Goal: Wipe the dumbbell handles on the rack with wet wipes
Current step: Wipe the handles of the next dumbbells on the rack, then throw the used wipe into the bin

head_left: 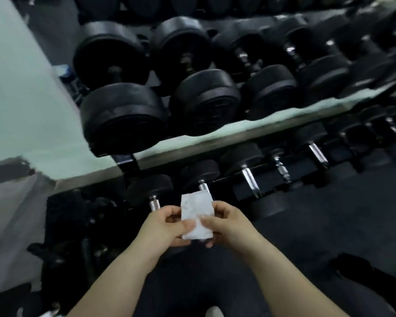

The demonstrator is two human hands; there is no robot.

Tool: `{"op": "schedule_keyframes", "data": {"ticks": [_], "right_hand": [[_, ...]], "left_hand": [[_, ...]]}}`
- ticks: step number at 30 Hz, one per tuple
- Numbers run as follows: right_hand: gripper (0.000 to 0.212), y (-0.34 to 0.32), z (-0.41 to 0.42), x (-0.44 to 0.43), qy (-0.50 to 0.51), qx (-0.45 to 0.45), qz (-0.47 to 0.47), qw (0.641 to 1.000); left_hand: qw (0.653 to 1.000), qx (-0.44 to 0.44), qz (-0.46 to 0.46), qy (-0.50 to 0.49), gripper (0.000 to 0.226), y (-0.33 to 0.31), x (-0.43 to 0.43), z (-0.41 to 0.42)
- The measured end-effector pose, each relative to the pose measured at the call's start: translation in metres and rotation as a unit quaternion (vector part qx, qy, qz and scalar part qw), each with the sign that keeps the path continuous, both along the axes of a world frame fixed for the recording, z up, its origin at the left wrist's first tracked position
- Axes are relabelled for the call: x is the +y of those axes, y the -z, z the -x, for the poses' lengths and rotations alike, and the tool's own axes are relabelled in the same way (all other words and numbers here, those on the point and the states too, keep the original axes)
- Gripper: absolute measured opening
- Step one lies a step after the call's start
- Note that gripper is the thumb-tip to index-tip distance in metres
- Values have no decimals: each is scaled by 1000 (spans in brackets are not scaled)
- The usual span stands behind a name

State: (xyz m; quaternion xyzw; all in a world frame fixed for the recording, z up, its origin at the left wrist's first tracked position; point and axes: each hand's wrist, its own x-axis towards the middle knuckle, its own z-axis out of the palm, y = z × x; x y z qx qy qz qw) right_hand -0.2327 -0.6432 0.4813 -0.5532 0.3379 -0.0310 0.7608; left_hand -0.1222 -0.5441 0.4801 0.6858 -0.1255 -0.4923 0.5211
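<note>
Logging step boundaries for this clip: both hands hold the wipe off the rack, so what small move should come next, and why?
Probably lower the folded white wet wipe onto the short chrome dumbbell handle just beyond it. The left hand and right hand both pinch the wipe in the air, and it touches no handle yet.

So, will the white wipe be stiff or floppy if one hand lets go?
Probably floppy: the wipe looks creased and folded between the left hand and the right hand. Likely very light too, as both hands merely pinch it.
</note>
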Motion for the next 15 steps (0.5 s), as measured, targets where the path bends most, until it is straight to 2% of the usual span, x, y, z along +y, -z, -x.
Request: {"op": "schedule_keyframes", "data": {"ticks": [5, 11, 15], "right_hand": [[13, -15, 83, -13, 80, 17, 1, 997], [20, -25, 169, -47, 101, -11, -52, 993], [26, -27, 244, -97, 131, -9, -55, 990]], "left_hand": [[997, 46, 35, 59, 16, -11, -34, 65], [985, 147, 68, 68, 19, -23, -74, 147], [970, 218, 69, 79, 24, -27, -127, 217]]}}
